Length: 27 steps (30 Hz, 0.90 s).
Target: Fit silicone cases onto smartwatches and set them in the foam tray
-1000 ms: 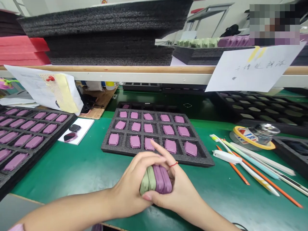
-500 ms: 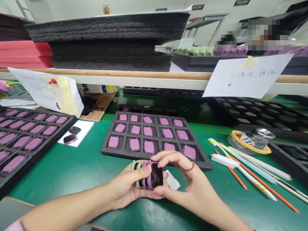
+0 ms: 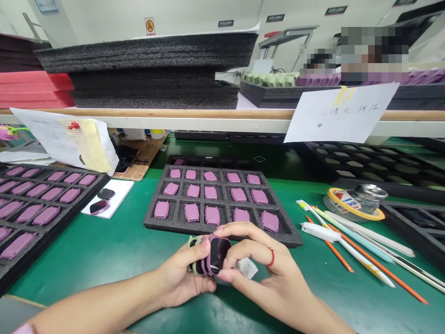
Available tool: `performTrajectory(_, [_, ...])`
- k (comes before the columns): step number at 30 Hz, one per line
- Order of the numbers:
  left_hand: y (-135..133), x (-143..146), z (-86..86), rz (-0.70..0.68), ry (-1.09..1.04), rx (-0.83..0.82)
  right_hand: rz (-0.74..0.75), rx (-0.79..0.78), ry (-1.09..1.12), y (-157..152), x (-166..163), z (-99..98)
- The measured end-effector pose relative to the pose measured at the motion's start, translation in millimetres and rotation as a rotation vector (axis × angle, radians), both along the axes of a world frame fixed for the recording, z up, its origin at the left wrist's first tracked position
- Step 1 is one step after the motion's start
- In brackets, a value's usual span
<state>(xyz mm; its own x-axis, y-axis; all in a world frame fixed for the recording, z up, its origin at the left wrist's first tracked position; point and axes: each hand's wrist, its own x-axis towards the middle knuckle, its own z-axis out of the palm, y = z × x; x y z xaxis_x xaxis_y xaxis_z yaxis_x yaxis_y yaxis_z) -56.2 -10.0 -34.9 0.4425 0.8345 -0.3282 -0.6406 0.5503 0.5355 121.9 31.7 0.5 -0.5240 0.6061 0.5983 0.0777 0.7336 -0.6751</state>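
My left hand [image 3: 181, 273] grips a small stack of watch cases [image 3: 208, 255], green ones at the back and purple ones in front, low over the green mat. My right hand [image 3: 264, 269] pinches the front purple case, whose dark screen faces me. A small white piece [image 3: 247, 267] lies or hangs just under my right fingers. Right behind my hands sits a black foam tray [image 3: 222, 227] with purple cases in its pockets.
A second foam tray of purple cases [image 3: 41, 204] lies at the left, beside a white card with two watch cases [image 3: 104, 200]. Pens and sticks [image 3: 351, 241], a tape roll [image 3: 354, 204] and dark trays [image 3: 382, 162] are at the right. A shelf [image 3: 208, 118] holds stacked foam above.
My hands opened from a clasp round the stack. The right fingers turned the front purple case screen-side towards me, and a white piece came into view beneath them.
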Motion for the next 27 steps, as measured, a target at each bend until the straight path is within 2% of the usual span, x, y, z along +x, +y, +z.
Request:
performTrajectory(4, [0.8, -3.1, -2.4, -0.07, -0.121, 0.055, -0.171, -0.114, 0.243, 3.7, 2.2, 1.2])
performTrajectory(7, [1.3, -5.4, -0.6, -0.143, -0.209, 0.13, -0.315, -0.31, 0.498, 8.2, 6.3, 0.0])
performTrajectory(9, [1.6, -6.7, 1.0, -0.154, -0.244, 0.17, -0.342, -0.421, 0.584, 9.6, 7.2, -1.1])
performTrajectory(11, [1.9, -7.6, 2.0, -0.147, -0.249, 0.19, -0.323, -0.44, 0.585, 8.9, 6.1, -1.8])
performTrajectory(15, [1.7, -8.0, 2.7, -0.136, -0.216, 0.189, -0.298, -0.237, 0.477, 4.4, 4.8, -1.0])
performTrajectory(18, [0.8, -7.5, 2.6, -0.127, -0.191, 0.18, -0.273, 0.02, 0.346, 2.1, 10.2, -0.9])
performTrajectory(21, [0.0, -6.8, 2.2, -0.111, -0.165, 0.164, -0.171, 0.245, 0.201, -2.8, 17.4, -5.4])
performTrajectory(24, [-0.2, -6.5, 2.8, -0.081, -0.134, 0.125, -0.067, 0.292, 0.087, -12.8, 21.0, -13.7])
performTrajectory(27, [0.2, -6.5, 4.4, -0.085, -0.114, 0.116, -0.081, 0.338, -0.017, -19.6, 20.8, -18.2])
